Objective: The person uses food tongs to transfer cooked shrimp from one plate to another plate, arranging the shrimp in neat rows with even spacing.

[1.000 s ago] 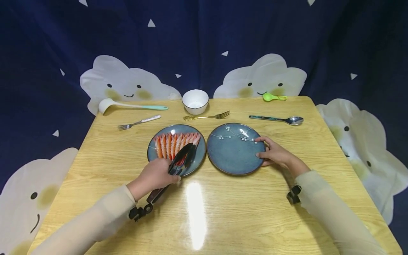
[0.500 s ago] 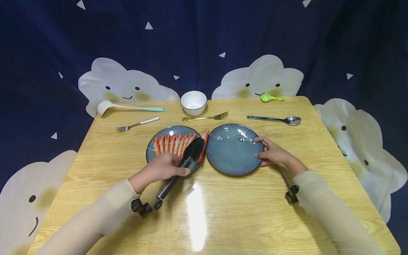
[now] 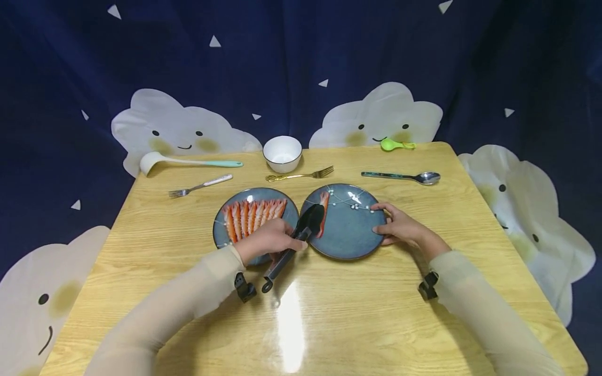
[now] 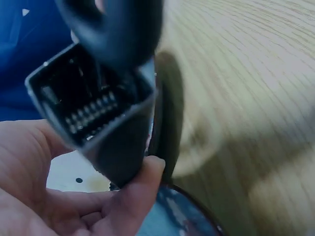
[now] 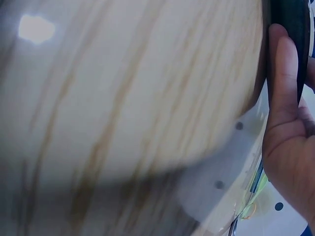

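My left hand [image 3: 270, 237] grips black tongs [image 3: 284, 258], whose hinge end fills the left wrist view, thumb and fingers around the handle [image 4: 123, 147]. At the tongs' tips one red-orange shrimp [image 3: 324, 202] overlaps the left part of the right blue plate [image 3: 352, 232]; the tongs' heads partly cover it. My right hand [image 3: 400, 227] holds that plate's right rim, thumb on top and other fingers at the edge, also in the right wrist view [image 5: 290, 142]. Under my left forearm's reach, the left blue plate [image 3: 258, 193] carries a row of several shrimps [image 3: 249, 216].
Behind the plates lie a white ladle [image 3: 188, 161], a silver fork [image 3: 202, 185], a gold fork [image 3: 301, 175], a spoon [image 3: 402, 177] and a green measuring spoon [image 3: 395, 145]. A white bowl [image 3: 282, 154] stands at the wooden table's [image 3: 376, 324] back edge.
My left hand has moved right with the tongs, carrying one shrimp from the left plate to over the right plate. My right hand stays on the right plate's rim.
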Tool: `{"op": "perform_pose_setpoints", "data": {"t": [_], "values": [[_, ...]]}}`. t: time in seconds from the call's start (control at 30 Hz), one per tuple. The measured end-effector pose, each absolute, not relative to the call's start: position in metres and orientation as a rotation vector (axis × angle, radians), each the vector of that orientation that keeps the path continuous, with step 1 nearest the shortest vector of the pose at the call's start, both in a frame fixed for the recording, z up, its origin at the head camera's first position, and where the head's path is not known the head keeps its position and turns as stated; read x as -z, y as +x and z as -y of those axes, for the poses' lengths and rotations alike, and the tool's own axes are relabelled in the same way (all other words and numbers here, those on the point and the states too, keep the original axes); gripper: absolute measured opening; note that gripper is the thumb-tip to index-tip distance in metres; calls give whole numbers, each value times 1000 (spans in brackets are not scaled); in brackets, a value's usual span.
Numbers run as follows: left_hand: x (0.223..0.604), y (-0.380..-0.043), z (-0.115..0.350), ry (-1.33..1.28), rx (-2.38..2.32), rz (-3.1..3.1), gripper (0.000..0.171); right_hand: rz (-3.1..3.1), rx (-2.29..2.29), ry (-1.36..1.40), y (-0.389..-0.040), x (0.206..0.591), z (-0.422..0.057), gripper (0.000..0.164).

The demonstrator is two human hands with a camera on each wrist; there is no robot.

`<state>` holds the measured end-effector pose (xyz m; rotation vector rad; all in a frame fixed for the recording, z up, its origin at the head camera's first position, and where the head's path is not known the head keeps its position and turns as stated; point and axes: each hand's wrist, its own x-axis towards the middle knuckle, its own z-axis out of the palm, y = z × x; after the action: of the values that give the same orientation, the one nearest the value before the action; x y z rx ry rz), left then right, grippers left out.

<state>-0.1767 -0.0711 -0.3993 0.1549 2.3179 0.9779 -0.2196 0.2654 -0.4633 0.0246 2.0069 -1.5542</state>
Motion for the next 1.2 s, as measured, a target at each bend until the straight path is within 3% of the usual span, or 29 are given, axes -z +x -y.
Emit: {"op": "perform_pose_setpoints", "data": {"t": [0.27,0.4,0.57,0.67,0.8,1.03,1.2], "values": [[393,-175,76,178,-850,-2424,42,-2021,1531,-8,-224,463,-258,62],[389,-173,85,177,-779,-2485,40,-2013,1527,-12,-224,463,-254,63],[377,-168,106,145,-715,-2565,69,-2008,1529,-6,-224,464,-257,63],[371,-161,121,143,-666,-2605,73,-2016,1516,-5,-222,463,-262,64],[368,-151,137,182,-561,-2665,59,-2022,1506,2,-220,462,-269,64],[369,-135,148,198,-475,-2737,56,-2006,1529,-17,-218,460,-270,65],[372,-132,148,201,-458,-2761,41,-1987,1559,-21,-219,463,-265,63]]}}
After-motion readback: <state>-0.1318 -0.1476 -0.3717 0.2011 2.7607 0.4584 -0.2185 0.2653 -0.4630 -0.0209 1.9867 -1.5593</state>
